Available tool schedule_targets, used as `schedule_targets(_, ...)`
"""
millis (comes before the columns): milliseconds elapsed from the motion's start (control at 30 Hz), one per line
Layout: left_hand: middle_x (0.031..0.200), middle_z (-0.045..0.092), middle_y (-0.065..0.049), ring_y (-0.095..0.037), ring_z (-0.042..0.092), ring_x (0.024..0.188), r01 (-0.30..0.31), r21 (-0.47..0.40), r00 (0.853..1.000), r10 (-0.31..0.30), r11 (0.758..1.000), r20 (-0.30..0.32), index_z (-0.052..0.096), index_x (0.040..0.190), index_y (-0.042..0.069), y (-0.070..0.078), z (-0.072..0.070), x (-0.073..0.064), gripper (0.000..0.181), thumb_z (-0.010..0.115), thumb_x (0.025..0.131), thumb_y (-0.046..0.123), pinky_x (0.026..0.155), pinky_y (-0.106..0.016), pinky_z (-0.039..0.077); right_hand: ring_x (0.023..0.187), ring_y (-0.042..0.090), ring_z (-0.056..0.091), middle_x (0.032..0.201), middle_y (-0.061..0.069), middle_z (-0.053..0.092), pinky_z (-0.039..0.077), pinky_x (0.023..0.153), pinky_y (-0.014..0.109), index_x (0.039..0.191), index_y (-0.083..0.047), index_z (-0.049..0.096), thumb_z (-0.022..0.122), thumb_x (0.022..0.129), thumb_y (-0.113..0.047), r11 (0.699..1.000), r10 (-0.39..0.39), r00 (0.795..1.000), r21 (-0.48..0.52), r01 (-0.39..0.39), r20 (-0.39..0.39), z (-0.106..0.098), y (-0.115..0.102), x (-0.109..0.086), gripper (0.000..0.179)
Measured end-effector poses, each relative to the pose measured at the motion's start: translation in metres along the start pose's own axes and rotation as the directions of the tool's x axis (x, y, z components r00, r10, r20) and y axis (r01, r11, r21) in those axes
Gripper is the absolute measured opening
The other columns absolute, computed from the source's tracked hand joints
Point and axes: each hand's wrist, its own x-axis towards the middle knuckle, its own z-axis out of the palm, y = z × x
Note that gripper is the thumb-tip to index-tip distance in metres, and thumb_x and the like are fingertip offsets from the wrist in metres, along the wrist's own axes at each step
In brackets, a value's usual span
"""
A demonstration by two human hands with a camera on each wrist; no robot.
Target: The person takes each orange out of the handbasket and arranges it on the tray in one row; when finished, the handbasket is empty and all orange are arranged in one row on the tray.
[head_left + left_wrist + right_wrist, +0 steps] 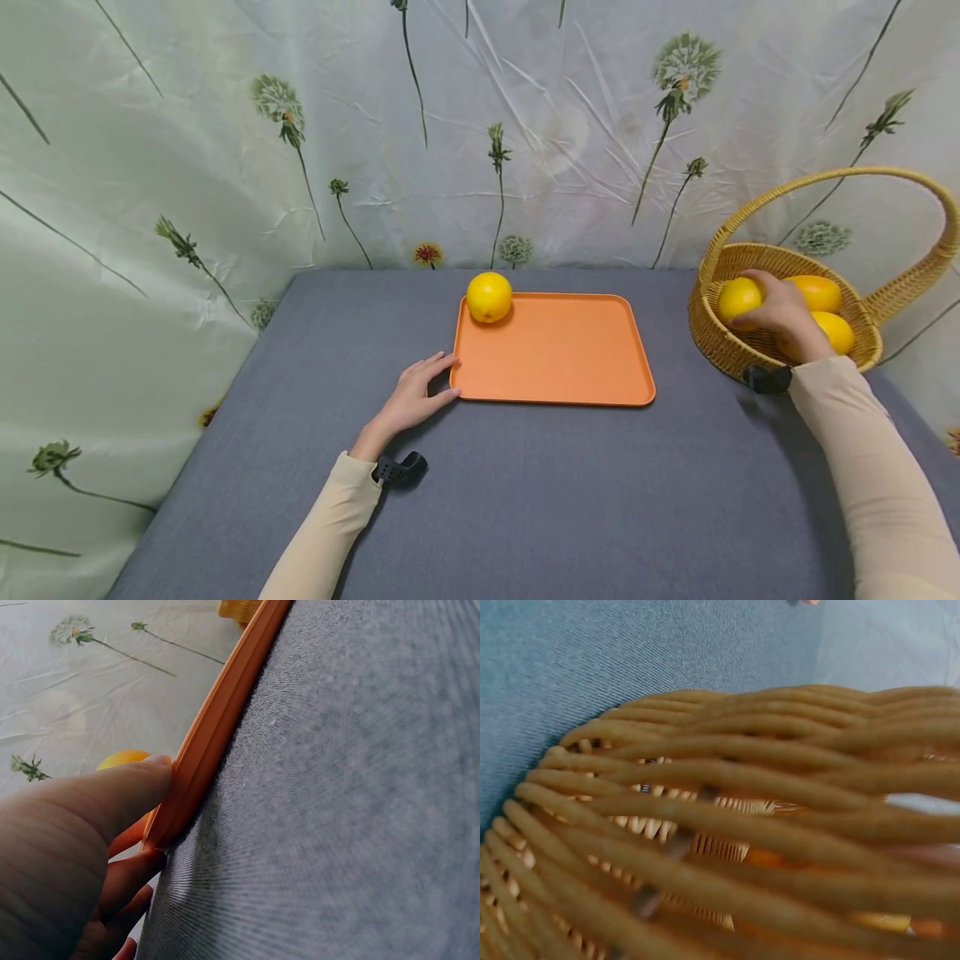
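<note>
My right hand [783, 310] reaches into a wicker basket [716, 337] and grips a round yellow fruit [738, 298], thumb on the near side and fingers over the top. More yellow-orange fruits [834, 332] lie in the basket beside and partly behind the hand. In the right wrist view the woven wall [727, 750] fills most of the picture and hides the grip. My left hand [416, 392] touches the left edge of an orange tray [555, 358] near its front corner, fingers fairly straight. Another round yellow fruit [489, 297] sits at the tray's back left corner.
The basket's tall arched handle [832, 173] rises over its opening. Tray and basket stand on a grey cloth-covered table [570, 500], the basket at the far right. A pale curtain with dandelion prints [450, 167] hangs behind and to the left.
</note>
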Motion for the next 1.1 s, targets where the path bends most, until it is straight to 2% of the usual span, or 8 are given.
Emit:
schedule_targets(200, 0.142, 0.048, -0.013, -0.033, 0.035, 0.139, -0.003, 0.008, 1.0, 0.003, 1.0, -0.007, 0.05, 0.136, 0.009, 0.0, 0.0, 0.0, 0.054, 0.065, 0.087, 0.027, 0.111, -0.06, 0.021, 0.104, 0.055, 0.035, 0.125, 0.04, 0.038, 0.029, 0.083, 0.057, 0.136, 0.009, 0.032, 0.075, 0.069, -0.012, 0.996, -0.066, 0.997, -0.064, 0.064, -0.032, -0.001, 0.002, -0.004, 0.083)
schedule_targets(333, 0.143, 0.048, -0.013, -0.033, 0.035, 0.139, 0.004, 0.011, 1.0, -0.004, 1.0, -0.006, 0.05, 0.136, 0.01, 0.0, 0.0, 0.0, 0.054, 0.065, 0.087, 0.027, 0.111, -0.06, 0.021, 0.102, 0.055, 0.037, 0.122, 0.039, 0.04, 0.03, 0.082, 0.058, 0.134, 0.008, 0.034, 0.076, 0.067, -0.012, 0.994, -0.085, 0.995, -0.074, 0.08, -0.059, -0.003, 0.002, -0.007, 0.082)
schedule_targets(667, 0.142, 0.049, -0.014, -0.033, 0.036, 0.139, -0.006, 0.009, 1.0, 0.007, 1.0, -0.013, 0.051, 0.135, 0.009, 0.0, 0.0, 0.0, 0.053, 0.065, 0.087, 0.026, 0.111, -0.06, 0.021, 0.106, 0.057, 0.034, 0.125, 0.041, 0.037, 0.031, 0.081, 0.061, 0.138, 0.008, 0.032, 0.075, 0.07, -0.014, 0.995, -0.078, 0.992, -0.064, 0.071, -0.104, -0.005, -0.001, -0.015, 0.083)
schedule_targets(833, 0.143, 0.047, -0.015, -0.034, 0.035, 0.139, -0.009, 0.007, 1.0, 0.009, 1.0, -0.006, 0.05, 0.136, 0.009, -0.001, 0.001, 0.0, 0.054, 0.065, 0.087, 0.027, 0.111, -0.06, 0.021, 0.112, 0.058, 0.032, 0.13, 0.04, 0.035, 0.03, 0.084, 0.061, 0.14, 0.007, 0.03, 0.075, 0.071, -0.014, 0.997, -0.07, 0.989, -0.044, 0.065, -0.131, -0.005, -0.002, -0.019, 0.085)
schedule_targets(1100, 0.143, 0.047, -0.014, -0.033, 0.035, 0.139, -0.014, 0.006, 1.0, 0.014, 1.0, -0.005, 0.05, 0.136, 0.009, -0.001, -0.001, 0.001, 0.054, 0.065, 0.088, 0.028, 0.112, -0.059, 0.021, 0.114, 0.058, 0.029, 0.13, 0.039, 0.037, 0.026, 0.088, 0.062, 0.141, 0.006, 0.03, 0.075, 0.071, -0.013, 0.997, -0.072, 0.982, -0.037, 0.067, -0.175, -0.009, -0.007, -0.02, 0.085)
